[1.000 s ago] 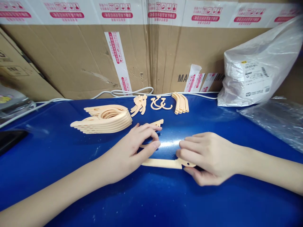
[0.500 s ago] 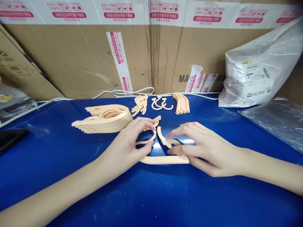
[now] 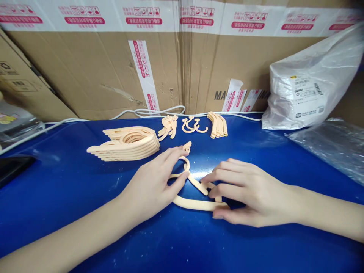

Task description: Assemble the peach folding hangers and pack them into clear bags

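Observation:
Low over the blue table, a cream plastic folding clothes hanger point(image 3: 196, 204) lies between both hands. My left hand point(image 3: 155, 178) is closed on its left side, thumb and fingertips at a curved ring-like part. My right hand point(image 3: 250, 193) grips the right end, with the thumb at the lower bar and the fingers at the inner pieces. A slanting curved arm point(image 3: 198, 183) runs from the left fingertips to the right ones, and it meets the ring. Beyond my left fingers, a small cream piece point(image 3: 187, 146) shows in part. My palms and fingers hide the hanger's ends.
Left of centre stands a stack of cream hanger frames point(image 3: 127, 146). Along the back lie loose cream pieces point(image 3: 168, 126), hooks point(image 3: 194, 125) and curved arms point(image 3: 218, 125). A white cable point(image 3: 125, 113) runs before cardboard boxes point(image 3: 102, 68). A plastic-wrapped parcel point(image 3: 298, 91) stands at right.
My right hand has moved slightly down and nearer, bringing the hanger's lower bar with it. The slanting arm now touches the ring, where a gap showed before. My left hand has shifted slightly.

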`<action>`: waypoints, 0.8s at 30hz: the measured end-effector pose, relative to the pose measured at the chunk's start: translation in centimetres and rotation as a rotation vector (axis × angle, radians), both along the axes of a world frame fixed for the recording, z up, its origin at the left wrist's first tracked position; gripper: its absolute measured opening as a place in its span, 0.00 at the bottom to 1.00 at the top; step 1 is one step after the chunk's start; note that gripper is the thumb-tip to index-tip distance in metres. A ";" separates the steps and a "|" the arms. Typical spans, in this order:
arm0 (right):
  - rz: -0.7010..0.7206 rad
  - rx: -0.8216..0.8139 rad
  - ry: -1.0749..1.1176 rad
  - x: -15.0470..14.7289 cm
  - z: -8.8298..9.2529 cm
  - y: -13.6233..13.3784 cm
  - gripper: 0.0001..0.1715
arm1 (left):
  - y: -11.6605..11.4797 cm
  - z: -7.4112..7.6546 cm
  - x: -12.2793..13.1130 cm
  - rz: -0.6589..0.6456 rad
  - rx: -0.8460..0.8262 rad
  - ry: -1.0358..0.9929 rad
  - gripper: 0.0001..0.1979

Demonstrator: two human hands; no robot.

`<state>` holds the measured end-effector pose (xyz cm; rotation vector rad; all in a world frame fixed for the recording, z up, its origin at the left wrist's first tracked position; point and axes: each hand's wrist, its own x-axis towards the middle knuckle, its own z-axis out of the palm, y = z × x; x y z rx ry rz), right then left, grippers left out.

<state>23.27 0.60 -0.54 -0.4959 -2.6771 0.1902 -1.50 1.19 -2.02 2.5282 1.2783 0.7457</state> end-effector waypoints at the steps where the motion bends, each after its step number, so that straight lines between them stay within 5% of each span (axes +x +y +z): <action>1: 0.008 -0.013 -0.004 0.0 0.0 -0.1 0.11 | -0.1 0.1 0.1 0.000 0.000 0.007 0.18; 12: 0.062 -0.128 -0.005 -0.4 0.2 -0.7 0.01 | -0.6 0.1 0.3 -0.007 -0.139 -0.074 0.17; 24: 0.040 -0.047 0.018 -0.2 -0.3 -0.4 0.09 | -0.5 0.4 0.8 -0.034 -0.170 -0.130 0.16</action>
